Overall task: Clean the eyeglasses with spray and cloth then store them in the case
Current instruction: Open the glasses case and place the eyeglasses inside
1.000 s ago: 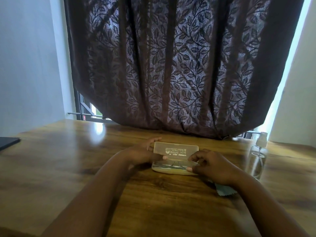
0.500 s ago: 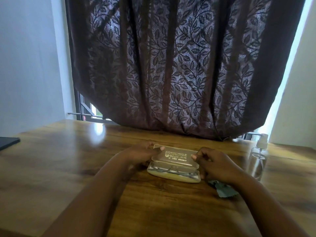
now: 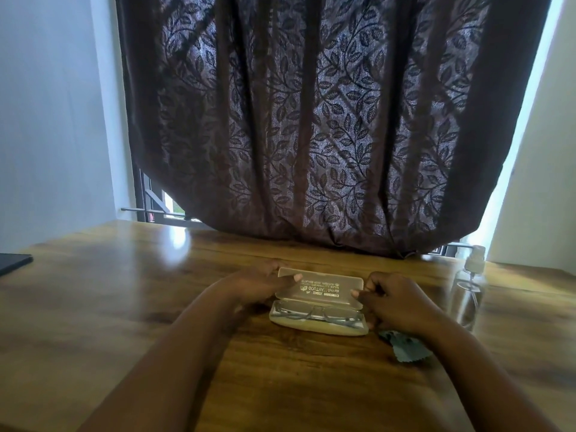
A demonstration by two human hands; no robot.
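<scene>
A person's left hand point(image 3: 258, 283) and right hand point(image 3: 394, 299) each take a grip on an end of the lid point(image 3: 321, 288) of a pale glasses case point(image 3: 318, 325), thumbs on top, fingers curled over the edges, the lid tilted partway over the tray. Folded eyeglasses point(image 3: 314, 313) lie inside the case, their long axis running left to right, straight between the two hands and under the lid. Neither hand is plainly the nearer; the lid spans both. Closing looks like the step in hand: the lid must swing down toward the person, and a raised temple could catch it. Just right of the case a teal cloth point(image 3: 408, 346) lies on the wooden table point(image 3: 124, 307); farther right of the case stands a clear spray bottle point(image 3: 469, 291).
</scene>
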